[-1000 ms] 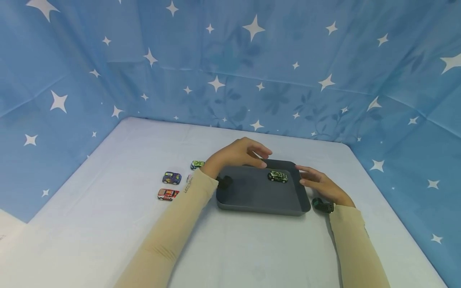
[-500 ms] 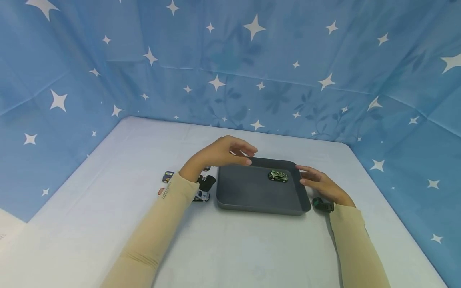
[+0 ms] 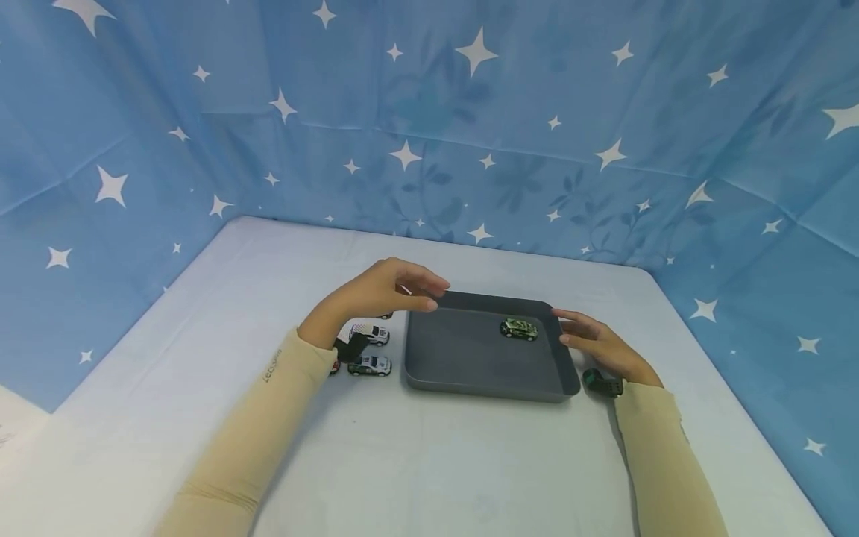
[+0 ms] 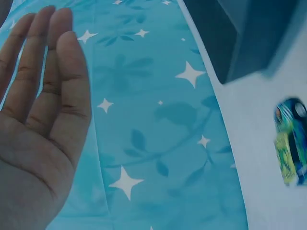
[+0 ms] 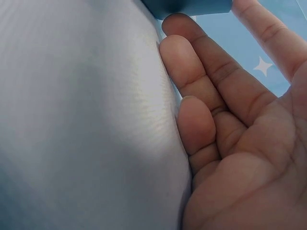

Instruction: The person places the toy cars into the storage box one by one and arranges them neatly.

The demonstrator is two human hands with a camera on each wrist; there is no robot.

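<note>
Head view: left hand [image 3: 385,288] loose, empty, near far-left corner of tray [image 3: 463,354]; right hand [image 3: 599,346] relaxed, touching right rim.

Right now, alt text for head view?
Gray tray holding one camouflage toy car, left hand near its far-left corner, right hand at its right wall. More toy cars stand to its left, some partly hidden.

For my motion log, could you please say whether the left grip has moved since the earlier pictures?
Yes, leftward: in the head view, against the unmoved tray, the left grip now appears near the far-left corner.
</note>
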